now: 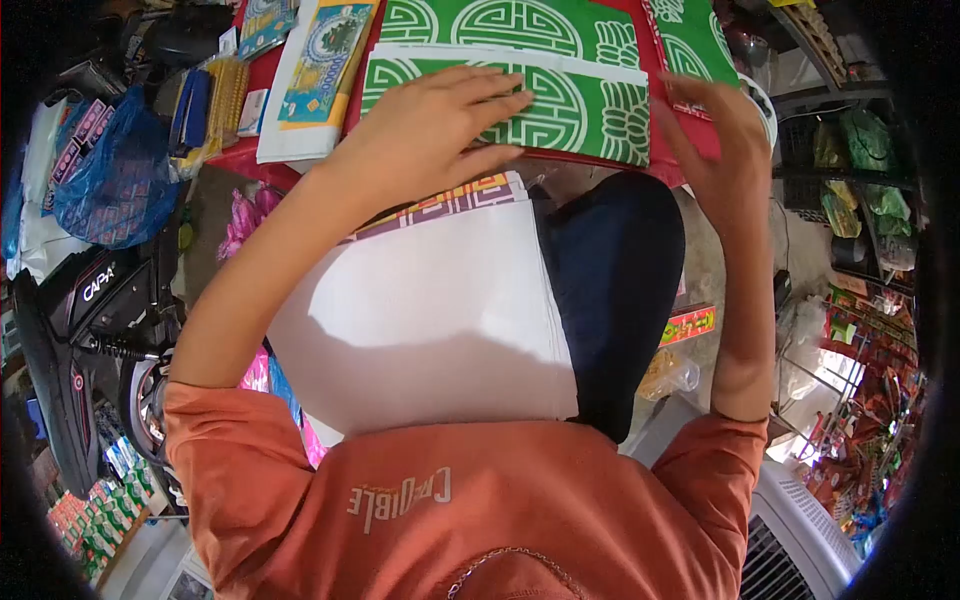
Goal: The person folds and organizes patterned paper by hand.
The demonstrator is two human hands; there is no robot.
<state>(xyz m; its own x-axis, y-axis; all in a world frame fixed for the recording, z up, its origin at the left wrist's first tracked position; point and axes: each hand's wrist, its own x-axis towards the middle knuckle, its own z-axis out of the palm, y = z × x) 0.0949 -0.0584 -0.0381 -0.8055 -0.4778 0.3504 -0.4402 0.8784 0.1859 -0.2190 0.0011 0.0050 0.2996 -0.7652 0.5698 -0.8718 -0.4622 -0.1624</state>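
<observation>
My left hand (430, 115) lies flat with spread fingers on a folded green paper sheet (610, 110) printed with white round patterns. My right hand (725, 140) is just off that sheet's right edge, fingers apart, slightly blurred, with nothing visible in it. Behind the folded piece are another green patterned sheet (520, 25) and a green patterned piece (695, 50) at the right, partly hidden by my right hand. Across my lap rests a stack of white-backed sheets (430, 310), its far edge showing a purple and yellow pattern.
A red table (235, 155) bears the papers and a blue banknote-print pack (325, 65) at left. Beside it hangs a blue plastic bag (120, 185). A black motorbike (75, 340) stands on my left, a grey vented appliance (800, 520) and loaded racks (860, 190) on my right.
</observation>
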